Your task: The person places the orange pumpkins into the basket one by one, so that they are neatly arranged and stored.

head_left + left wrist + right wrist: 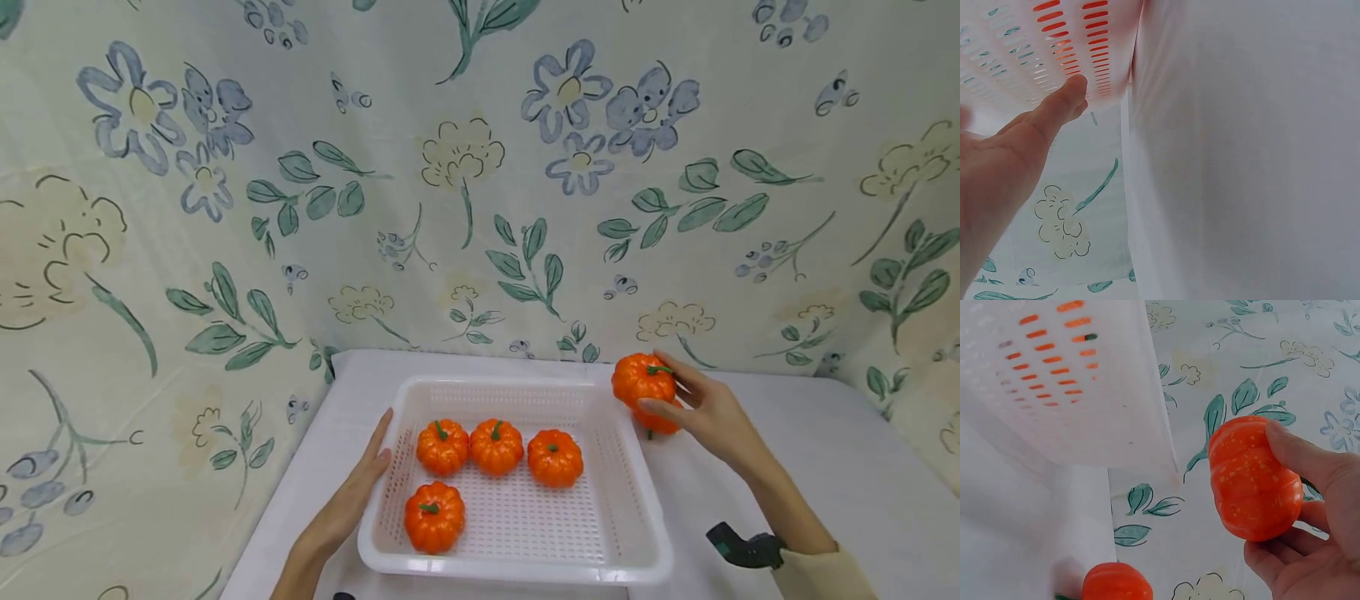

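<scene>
My right hand (708, 412) holds an orange pumpkin (639, 379) with a green stem, just beyond the right rim of a white perforated basket (517, 567). In the right wrist view the thumb and fingers grip that pumpkin (1254, 481) off the table. A second pumpkin (660, 419) lies on the table beneath it, partly hidden by the held one and the hand. Along the basket's left wall, my left hand (360, 479) rests with straight fingers against the outside. Inside the basket sit several pumpkins (555, 458), three in a back row and one at the front left.
A white cloth (757, 408) covers the table under the basket. Behind and beside it hangs a floral curtain (480, 208). A black strap-like piece (746, 548) is on the right wrist.
</scene>
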Action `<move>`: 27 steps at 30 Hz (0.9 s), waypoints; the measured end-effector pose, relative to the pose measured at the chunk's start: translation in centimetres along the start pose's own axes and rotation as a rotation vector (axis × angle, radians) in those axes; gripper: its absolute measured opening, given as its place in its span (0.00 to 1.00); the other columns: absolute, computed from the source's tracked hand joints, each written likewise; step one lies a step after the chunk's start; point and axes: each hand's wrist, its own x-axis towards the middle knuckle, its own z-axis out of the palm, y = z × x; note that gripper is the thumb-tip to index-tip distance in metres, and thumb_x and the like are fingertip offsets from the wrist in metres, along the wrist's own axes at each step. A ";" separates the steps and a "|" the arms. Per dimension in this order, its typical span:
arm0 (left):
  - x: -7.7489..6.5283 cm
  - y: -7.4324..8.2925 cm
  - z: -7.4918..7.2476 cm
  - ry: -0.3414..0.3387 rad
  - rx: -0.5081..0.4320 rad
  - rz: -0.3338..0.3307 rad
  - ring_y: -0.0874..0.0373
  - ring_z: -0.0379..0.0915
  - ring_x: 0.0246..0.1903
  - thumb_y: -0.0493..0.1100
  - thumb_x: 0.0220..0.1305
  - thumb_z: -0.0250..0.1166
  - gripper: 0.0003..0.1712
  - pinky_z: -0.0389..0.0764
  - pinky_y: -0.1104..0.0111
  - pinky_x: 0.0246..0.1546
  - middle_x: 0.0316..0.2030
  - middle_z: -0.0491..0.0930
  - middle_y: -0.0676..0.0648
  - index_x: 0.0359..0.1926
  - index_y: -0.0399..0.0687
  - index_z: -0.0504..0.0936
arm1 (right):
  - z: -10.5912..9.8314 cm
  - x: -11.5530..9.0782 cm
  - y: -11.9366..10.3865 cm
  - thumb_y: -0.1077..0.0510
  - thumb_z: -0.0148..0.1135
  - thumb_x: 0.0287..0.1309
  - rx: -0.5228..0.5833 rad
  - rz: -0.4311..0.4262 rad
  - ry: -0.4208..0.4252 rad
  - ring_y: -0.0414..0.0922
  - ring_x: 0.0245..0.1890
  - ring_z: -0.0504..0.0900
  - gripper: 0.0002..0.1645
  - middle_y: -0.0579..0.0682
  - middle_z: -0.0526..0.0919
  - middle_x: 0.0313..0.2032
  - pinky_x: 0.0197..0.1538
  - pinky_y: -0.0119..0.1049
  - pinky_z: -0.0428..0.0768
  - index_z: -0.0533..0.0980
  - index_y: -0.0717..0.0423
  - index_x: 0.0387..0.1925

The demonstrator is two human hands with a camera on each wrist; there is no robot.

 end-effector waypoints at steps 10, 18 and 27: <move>0.0 -0.1 0.1 0.011 0.007 0.000 0.32 0.31 0.82 0.62 0.81 0.38 0.36 0.52 0.31 0.68 0.85 0.31 0.49 0.83 0.75 0.38 | 2.2 2.1 -2.9 0.50 0.75 0.61 0.160 -0.027 -0.178 0.70 0.72 0.69 0.51 0.64 0.64 0.76 0.63 0.55 0.79 0.60 0.55 0.79; 0.0 0.0 0.0 0.010 0.014 0.015 0.33 0.31 0.81 0.60 0.81 0.37 0.36 0.50 0.32 0.69 0.85 0.31 0.48 0.83 0.73 0.37 | 3.9 3.8 -5.4 0.50 0.77 0.58 0.183 -0.082 -0.330 0.68 0.72 0.71 0.50 0.63 0.68 0.75 0.64 0.57 0.80 0.64 0.55 0.78; 0.1 0.0 0.0 0.009 0.008 0.002 0.33 0.29 0.82 0.61 0.81 0.37 0.36 0.46 0.32 0.69 0.85 0.31 0.49 0.83 0.74 0.37 | 6.0 5.5 -7.0 0.53 0.78 0.57 0.289 -0.121 -0.533 0.62 0.70 0.75 0.49 0.58 0.72 0.73 0.64 0.47 0.83 0.66 0.52 0.77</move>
